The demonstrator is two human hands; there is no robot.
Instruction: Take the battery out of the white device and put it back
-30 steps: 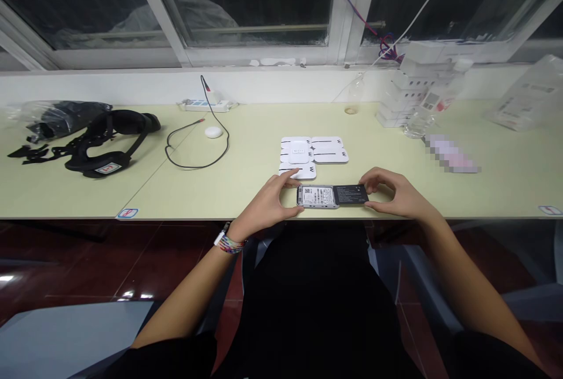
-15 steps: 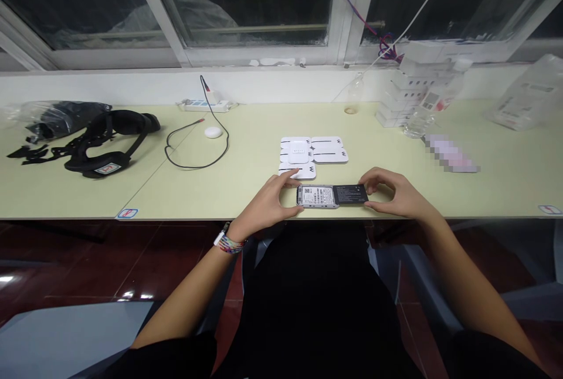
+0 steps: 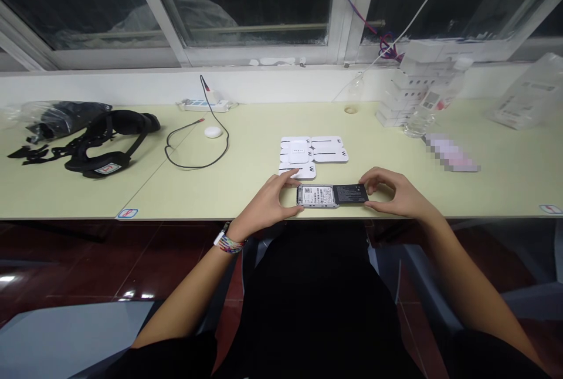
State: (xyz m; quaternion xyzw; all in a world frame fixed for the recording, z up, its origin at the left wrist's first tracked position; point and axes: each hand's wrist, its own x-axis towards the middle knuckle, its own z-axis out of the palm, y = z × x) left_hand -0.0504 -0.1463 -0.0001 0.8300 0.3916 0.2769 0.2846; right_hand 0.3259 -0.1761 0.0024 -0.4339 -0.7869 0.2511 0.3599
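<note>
Near the table's front edge lies a small flat device [image 3: 317,196], its inside up, with a white printed label and a grey frame. My left hand [image 3: 269,203] grips its left end, thumb at the near corner and fingers at the far one. A flat black battery [image 3: 350,193] meets the device's right end; whether it overlaps the frame I cannot tell. My right hand [image 3: 393,192] pinches the battery's right end between thumb and fingers. Just beyond the device are several white rounded cards [image 3: 329,150] marked W, with a small white square piece [image 3: 298,152] on top.
At the left are a black headset [image 3: 109,144], a black cable [image 3: 193,166], a white round case [image 3: 213,132] and a power strip [image 3: 205,105]. White boxes [image 3: 402,94], a clear bottle [image 3: 422,121], a pixelated flat item [image 3: 453,154] and a plastic bag [image 3: 525,94] stand or lie rightward.
</note>
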